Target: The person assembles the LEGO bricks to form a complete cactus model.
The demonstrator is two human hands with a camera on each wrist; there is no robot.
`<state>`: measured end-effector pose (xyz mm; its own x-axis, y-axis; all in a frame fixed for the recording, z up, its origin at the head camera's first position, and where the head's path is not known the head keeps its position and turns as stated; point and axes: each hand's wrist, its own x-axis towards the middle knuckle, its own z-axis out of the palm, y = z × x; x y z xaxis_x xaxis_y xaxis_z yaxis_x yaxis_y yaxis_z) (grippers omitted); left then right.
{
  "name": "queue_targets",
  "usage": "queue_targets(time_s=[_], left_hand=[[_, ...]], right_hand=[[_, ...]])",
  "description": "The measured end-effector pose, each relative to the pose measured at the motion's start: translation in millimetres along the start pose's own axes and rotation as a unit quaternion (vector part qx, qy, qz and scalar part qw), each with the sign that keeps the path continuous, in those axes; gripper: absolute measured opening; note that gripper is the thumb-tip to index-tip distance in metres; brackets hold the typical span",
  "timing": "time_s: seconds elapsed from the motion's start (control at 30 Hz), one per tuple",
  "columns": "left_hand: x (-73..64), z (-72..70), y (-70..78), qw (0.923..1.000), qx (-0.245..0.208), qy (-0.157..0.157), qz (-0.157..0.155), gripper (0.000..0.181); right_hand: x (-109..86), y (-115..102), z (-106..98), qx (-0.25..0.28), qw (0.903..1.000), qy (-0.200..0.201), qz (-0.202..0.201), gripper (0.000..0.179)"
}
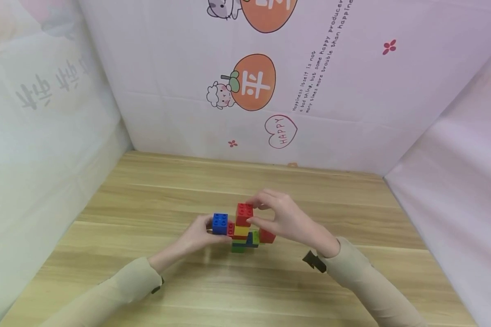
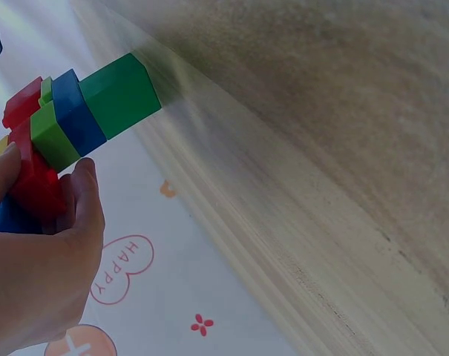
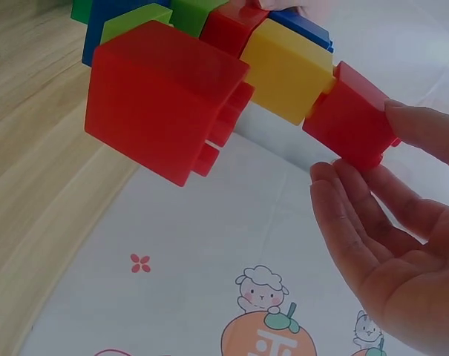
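Observation:
A stacked structure of toy building bricks stands over the table's middle, a green brick (image 1: 238, 249) at its bottom. My left hand (image 1: 195, 237) grips its left side, at the blue brick (image 1: 220, 222) and the red brick (image 2: 37, 178) below it. With thumb and fingertips, my right hand (image 1: 284, 218) pinches the red brick (image 3: 350, 119) at the top. That brick sits on the yellow brick (image 3: 287, 70), whose studs show in a narrow gap between them. Another red brick (image 3: 157, 96) juts out on the right, beside a lime brick (image 1: 255, 236).
The wood-grain table (image 1: 237, 290) spreads around both hands. Behind it rises a white printed cloth (image 1: 180, 109), with more cloth at both sides. A dark strap piece (image 1: 315, 261) sits by the right sleeve.

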<state>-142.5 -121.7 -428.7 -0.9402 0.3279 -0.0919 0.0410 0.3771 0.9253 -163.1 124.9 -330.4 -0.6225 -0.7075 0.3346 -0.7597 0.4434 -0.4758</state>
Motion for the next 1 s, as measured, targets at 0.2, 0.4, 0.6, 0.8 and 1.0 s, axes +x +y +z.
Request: queue_targets(time_s=[0.2,0.4,0.6,0.8,1.0], left_hand=[[-0.7,0.6,0.3,1.0,0.0,0.001,-0.001,0.049],[-1.0,1.0,0.0,1.0,-0.001,0.0,-0.001,0.049],[-1.2,1.5,0.0,1.0,0.0,0.001,0.005,0.05],[-1.8,1.4,1.5,1.0,0.001,0.004,0.007,0.05],[-1.3,0.7,2.5,1.0,-0.003,0.003,0.004,0.051]], right_hand=[[1.3,-1.9,2.0,0.011,0.9997,-0.021,0.01,0.032],[1.7,-2.9,3.1,0.029,0.9992,-0.025,0.006,0.031],[0.8,-4.6,5.0,0.039,0.9991,-0.015,-0.006,0.031],[0.7,-5.5,5.0,0.035,0.9993,-0.014,-0.004,0.031],[2.3,-4.4,4.2,0.031,0.9994,-0.01,-0.013,0.028]])
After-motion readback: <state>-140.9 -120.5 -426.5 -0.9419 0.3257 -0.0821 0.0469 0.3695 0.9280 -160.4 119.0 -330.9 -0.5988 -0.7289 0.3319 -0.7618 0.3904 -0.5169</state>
